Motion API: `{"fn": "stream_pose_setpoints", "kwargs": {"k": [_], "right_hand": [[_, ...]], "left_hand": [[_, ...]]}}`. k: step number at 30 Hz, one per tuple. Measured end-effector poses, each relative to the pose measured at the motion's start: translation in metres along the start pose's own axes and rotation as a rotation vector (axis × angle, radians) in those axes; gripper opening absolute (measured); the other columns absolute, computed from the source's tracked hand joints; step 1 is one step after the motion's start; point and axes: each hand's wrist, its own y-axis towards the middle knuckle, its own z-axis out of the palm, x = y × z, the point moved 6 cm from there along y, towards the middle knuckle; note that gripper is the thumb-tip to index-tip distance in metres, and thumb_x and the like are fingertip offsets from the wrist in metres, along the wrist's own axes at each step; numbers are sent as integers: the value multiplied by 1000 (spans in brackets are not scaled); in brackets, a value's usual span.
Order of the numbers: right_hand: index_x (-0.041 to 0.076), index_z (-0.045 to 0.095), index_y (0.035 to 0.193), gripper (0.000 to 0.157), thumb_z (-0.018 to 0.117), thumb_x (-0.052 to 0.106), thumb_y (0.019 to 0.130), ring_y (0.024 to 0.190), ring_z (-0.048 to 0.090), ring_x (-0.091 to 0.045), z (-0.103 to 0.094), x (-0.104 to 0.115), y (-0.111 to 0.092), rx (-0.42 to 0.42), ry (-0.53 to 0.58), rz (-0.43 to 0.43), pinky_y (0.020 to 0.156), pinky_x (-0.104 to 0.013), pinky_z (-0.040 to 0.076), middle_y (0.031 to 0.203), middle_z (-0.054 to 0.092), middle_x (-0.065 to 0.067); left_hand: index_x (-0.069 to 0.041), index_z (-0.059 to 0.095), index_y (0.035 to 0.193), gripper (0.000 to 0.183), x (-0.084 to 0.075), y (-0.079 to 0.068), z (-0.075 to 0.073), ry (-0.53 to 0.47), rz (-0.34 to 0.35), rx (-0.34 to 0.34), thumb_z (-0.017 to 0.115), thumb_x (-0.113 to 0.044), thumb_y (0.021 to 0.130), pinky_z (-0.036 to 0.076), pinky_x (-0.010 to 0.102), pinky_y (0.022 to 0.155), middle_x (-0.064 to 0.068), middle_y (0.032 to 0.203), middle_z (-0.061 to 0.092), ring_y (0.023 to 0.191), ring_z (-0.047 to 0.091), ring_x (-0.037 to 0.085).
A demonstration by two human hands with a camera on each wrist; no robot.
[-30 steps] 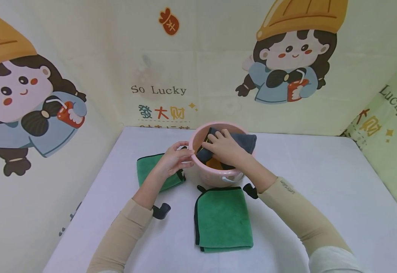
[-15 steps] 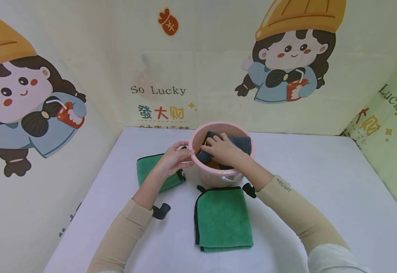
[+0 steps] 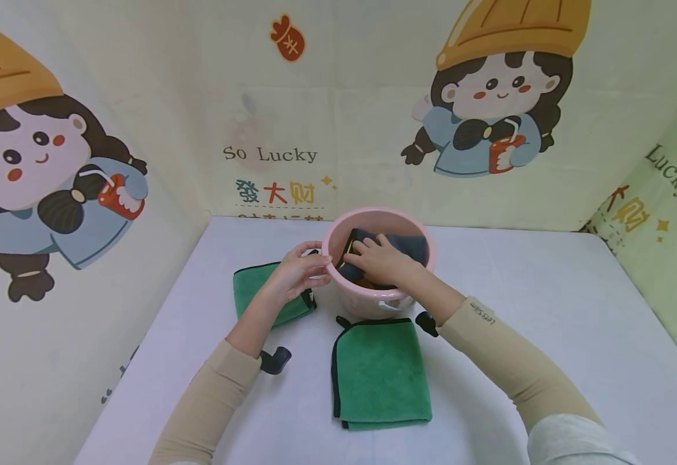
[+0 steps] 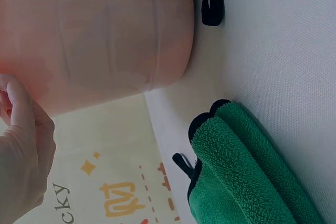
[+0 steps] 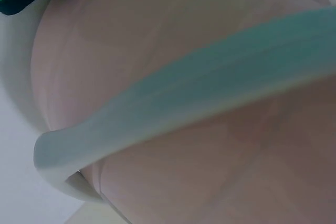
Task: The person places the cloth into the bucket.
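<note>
A pink bucket [image 3: 367,303] stands toward the back of the table. My left hand [image 3: 296,272] holds its left rim between thumb and fingers; the left wrist view catches part of that hand [image 4: 23,150] beside the bucket wall [image 4: 115,30]. Inside the bucket lies a folded dark grey towel [image 3: 413,247] with black edging, and something orange shows beneath it. My right hand [image 3: 386,263] reaches over the front rim and presses on the towel with spread fingers. In the right wrist view the bucket's pale handle [image 5: 178,100] crosses the wall, and the hand is out of sight.
One folded green towel [image 3: 382,374] with black edging lies in front of the bucket. Another green towel [image 3: 251,289] lies left of it, partly behind my left hand. The white table [image 3: 524,303] meets a printed backdrop [image 3: 373,174] close behind the bucket.
My right hand has pushed the grey towel lower: its right corner, which stuck out over the rim, is now inside the bucket. The left hand has stayed at the rim.
</note>
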Motion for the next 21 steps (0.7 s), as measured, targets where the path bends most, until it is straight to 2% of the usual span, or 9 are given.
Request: {"fn": "stream_pose_setpoints", "kwargs": {"k": [5,15,18,21], "right_hand": [[19,45,133,54,66,25,83,116,42,-28,4,-1,0,44,35,13,101,-53,30,129,48,-10],[19,45,132,51,64,25,85,116,42,-28,9,-4,1,82,66,21,100,-53,31,129,47,-10],[19,46,131,52,66,28,83,116,41,-28,6,-5,-1,53,108,28,100,-53,29,127,47,-9],[19,47,130,54,68,33,82,115,40,-26,-1,-9,-7,-31,158,34,100,-53,27,124,47,-7]], "left_hand": [[-12,39,130,47,0,-1,0,2,2,3,60,-9,88,54,28,71,24,131,42,83,60,18],[-12,39,130,46,0,-2,0,-4,7,0,59,-9,88,54,29,74,23,132,41,86,60,19],[-12,39,130,46,0,-1,1,-4,8,1,59,-9,88,54,29,74,23,132,41,86,59,19],[-11,39,129,46,0,-1,1,-8,10,8,59,-9,88,54,28,72,23,132,42,85,59,20]]}}
